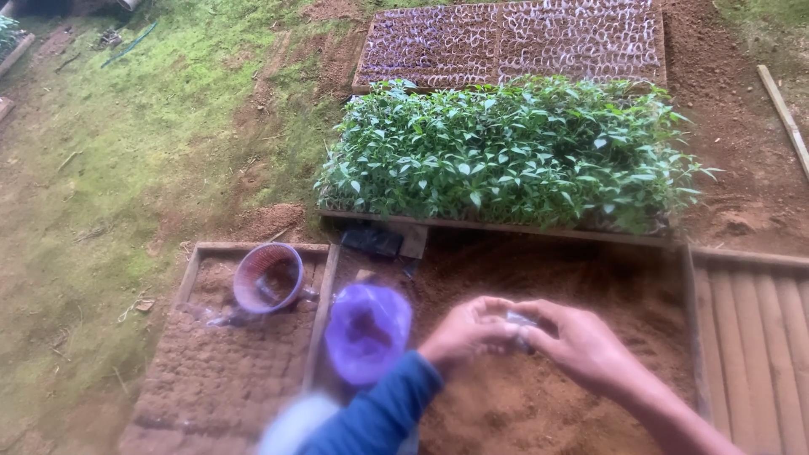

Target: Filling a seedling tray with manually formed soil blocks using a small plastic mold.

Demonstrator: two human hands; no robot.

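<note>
My left hand (466, 330) and my right hand (581, 345) meet over a bed of loose brown soil (522, 404). Between their fingertips they pinch a small clear plastic bag (520, 321). The left arm wears a blue sleeve (379, 413). Just left of my left hand lies a purple plastic bag (367, 330) with dark soil inside. Further left, a pink mesh basket (268, 277) rests tilted on a wooden frame of packed soil rows (227, 362).
A bed of green seedlings (514, 152) stands behind the soil, with rows of small filled bags (514, 42) beyond it. A black object (371, 241) lies at the seedling bed's front edge. Wooden slats (754, 337) sit at the right. Mossy ground (126, 152) spreads left.
</note>
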